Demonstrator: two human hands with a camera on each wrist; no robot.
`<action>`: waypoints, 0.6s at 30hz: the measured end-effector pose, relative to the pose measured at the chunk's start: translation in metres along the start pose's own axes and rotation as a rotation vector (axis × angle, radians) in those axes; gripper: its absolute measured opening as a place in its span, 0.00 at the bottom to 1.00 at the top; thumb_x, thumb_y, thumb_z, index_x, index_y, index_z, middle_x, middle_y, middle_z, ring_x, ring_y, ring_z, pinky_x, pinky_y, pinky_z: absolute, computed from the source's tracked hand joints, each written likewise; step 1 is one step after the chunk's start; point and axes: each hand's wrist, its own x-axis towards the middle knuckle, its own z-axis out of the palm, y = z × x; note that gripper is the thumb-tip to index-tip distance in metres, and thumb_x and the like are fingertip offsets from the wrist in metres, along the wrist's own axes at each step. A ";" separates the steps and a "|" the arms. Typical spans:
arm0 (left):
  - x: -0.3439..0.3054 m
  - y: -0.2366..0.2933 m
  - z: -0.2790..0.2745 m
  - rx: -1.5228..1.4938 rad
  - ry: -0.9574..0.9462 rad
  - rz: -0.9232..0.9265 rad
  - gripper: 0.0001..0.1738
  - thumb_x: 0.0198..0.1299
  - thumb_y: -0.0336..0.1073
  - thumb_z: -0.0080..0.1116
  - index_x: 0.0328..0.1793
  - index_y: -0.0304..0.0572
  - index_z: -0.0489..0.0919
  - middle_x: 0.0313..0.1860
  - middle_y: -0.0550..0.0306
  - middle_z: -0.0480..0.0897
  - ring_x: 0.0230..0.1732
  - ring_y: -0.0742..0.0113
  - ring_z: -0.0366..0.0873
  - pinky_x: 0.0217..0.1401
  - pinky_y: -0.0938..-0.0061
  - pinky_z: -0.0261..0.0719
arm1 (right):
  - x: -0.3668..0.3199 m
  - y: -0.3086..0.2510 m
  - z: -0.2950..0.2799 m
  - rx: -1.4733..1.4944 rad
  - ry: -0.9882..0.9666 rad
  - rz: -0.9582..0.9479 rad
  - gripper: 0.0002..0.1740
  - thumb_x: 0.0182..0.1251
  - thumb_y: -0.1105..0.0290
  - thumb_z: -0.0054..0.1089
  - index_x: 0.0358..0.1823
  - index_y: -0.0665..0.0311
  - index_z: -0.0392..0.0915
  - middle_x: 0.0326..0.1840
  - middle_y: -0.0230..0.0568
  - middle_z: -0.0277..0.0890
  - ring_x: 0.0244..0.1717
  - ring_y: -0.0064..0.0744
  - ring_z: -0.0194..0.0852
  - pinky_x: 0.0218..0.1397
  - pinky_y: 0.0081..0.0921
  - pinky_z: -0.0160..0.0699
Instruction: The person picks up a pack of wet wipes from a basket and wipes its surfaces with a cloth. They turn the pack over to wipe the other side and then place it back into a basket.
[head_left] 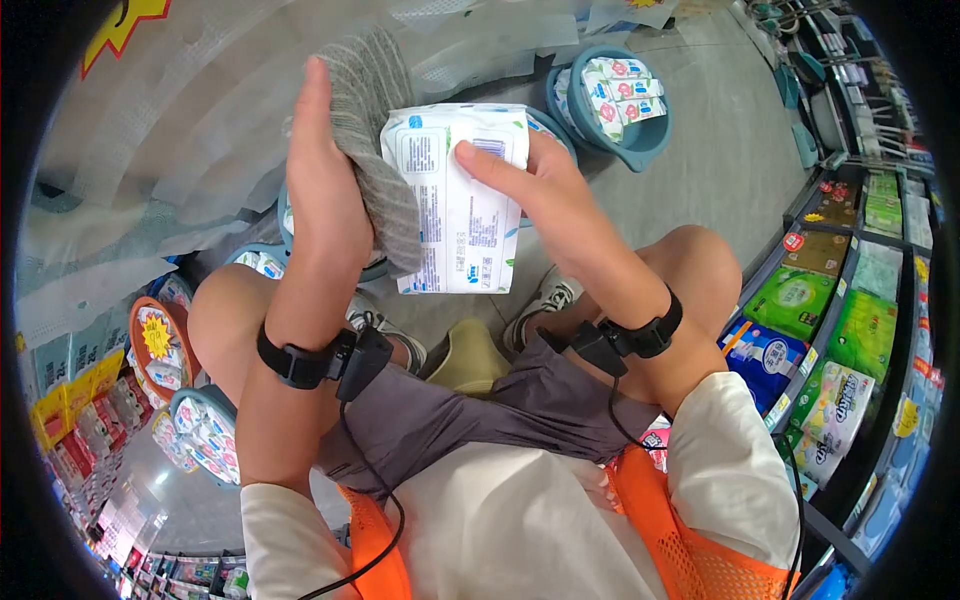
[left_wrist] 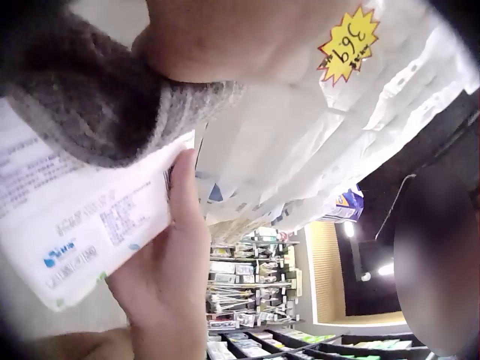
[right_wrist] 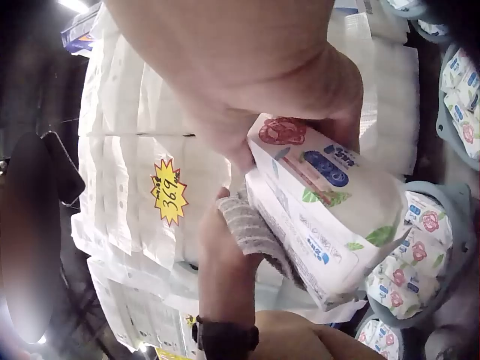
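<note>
My right hand (head_left: pixel 530 185) grips a white soft pack of tissues (head_left: pixel 440 215), its thumb flat on the printed back and the other fingers behind. In the right wrist view the tissue pack (right_wrist: pixel 330 206) also shows a red rose, a blue logo and green leaves. A grey striped cloth (head_left: pixel 370 110) lies along the palm side of my left hand (head_left: pixel 330 180) and hangs against the pack's left edge. That hand is seen edge-on, with one straight digit pointing up; the cloth hides its other fingers. In the left wrist view the cloth (left_wrist: pixel 97 97) overlaps the pack.
Blue tubs (head_left: pixel 645 150) of similar packs stand on the floor ahead and at the left, beside an orange tub (head_left: pixel 143 320). Plastic-wrapped white stock (right_wrist: pixel 127 172) with a price tag is piled in front. Shelves of packs (head_left: pixel 800 300) line the right.
</note>
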 end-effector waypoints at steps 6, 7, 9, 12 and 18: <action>-0.016 -0.009 -0.016 0.542 -0.235 -0.058 0.45 0.79 0.67 0.45 0.82 0.31 0.66 0.72 0.47 0.78 0.71 0.60 0.75 0.77 0.68 0.67 | -0.002 -0.004 -0.002 0.160 0.028 0.046 0.26 0.74 0.53 0.70 0.61 0.66 0.81 0.48 0.34 0.88 0.44 0.20 0.88 0.47 0.23 0.85; -0.015 -0.010 -0.019 0.620 -0.285 -0.071 0.46 0.79 0.67 0.45 0.84 0.32 0.64 0.74 0.47 0.77 0.73 0.60 0.73 0.78 0.68 0.65 | -0.003 -0.005 -0.002 0.174 0.038 0.067 0.26 0.74 0.52 0.70 0.60 0.66 0.82 0.48 0.33 0.88 0.44 0.20 0.88 0.47 0.22 0.85; -0.013 -0.009 -0.012 0.555 -0.372 0.063 0.46 0.79 0.68 0.43 0.86 0.38 0.63 0.77 0.46 0.73 0.77 0.58 0.69 0.81 0.67 0.61 | -0.005 -0.006 -0.003 0.190 0.055 0.104 0.25 0.74 0.51 0.70 0.60 0.64 0.82 0.47 0.31 0.88 0.44 0.20 0.88 0.47 0.22 0.85; -0.010 -0.011 -0.014 0.558 -0.443 0.158 0.45 0.78 0.69 0.44 0.87 0.41 0.62 0.78 0.44 0.72 0.77 0.57 0.69 0.81 0.65 0.60 | -0.005 -0.006 -0.003 0.197 0.061 0.130 0.25 0.74 0.50 0.69 0.59 0.62 0.82 0.48 0.30 0.88 0.45 0.20 0.88 0.48 0.22 0.85; -0.013 -0.006 -0.015 0.779 -0.497 0.340 0.45 0.77 0.64 0.50 0.87 0.41 0.62 0.77 0.39 0.72 0.78 0.52 0.69 0.81 0.62 0.61 | -0.007 -0.005 -0.007 0.228 0.028 0.100 0.25 0.74 0.48 0.68 0.58 0.61 0.82 0.49 0.30 0.87 0.47 0.20 0.87 0.50 0.22 0.85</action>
